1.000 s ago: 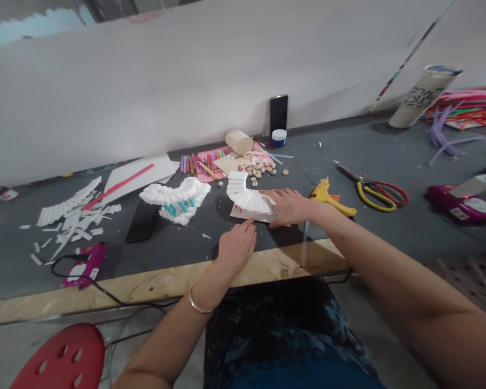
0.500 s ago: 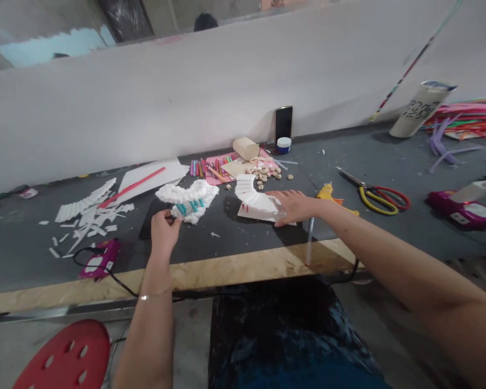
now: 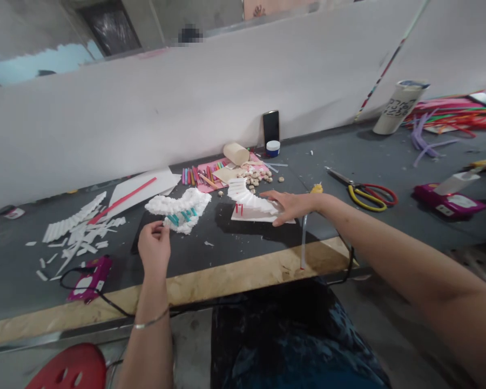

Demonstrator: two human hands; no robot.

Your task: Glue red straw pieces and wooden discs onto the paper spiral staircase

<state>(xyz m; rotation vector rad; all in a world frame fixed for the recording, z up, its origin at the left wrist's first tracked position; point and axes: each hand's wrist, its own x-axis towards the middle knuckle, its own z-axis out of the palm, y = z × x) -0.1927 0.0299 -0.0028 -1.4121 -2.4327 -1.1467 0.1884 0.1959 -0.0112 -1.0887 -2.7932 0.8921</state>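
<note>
A fluffy white model with teal sticks stands on the left of the dark tabletop. My left hand is at its lower left edge, fingers curled in a pinch and the thumb touching it. What lies between those fingertips is partly hidden. Farther right sits a curved white stepped model with small red posts, on a white base. Over its right end my right hand spreads, fingers stretched and thumb apart, covering that end. Whether the palm touches the model, I cannot tell.
White strips lie scattered at left by a purple device with a cord. Behind are crayons, small stones, a cardboard roll and a phone. Scissors and another purple device lie right.
The view has shifted, moving the tabletop things left and slightly down. My left hand has drawn back a little from the fluffy model. The fingers of my right hand have lifted and spread.
</note>
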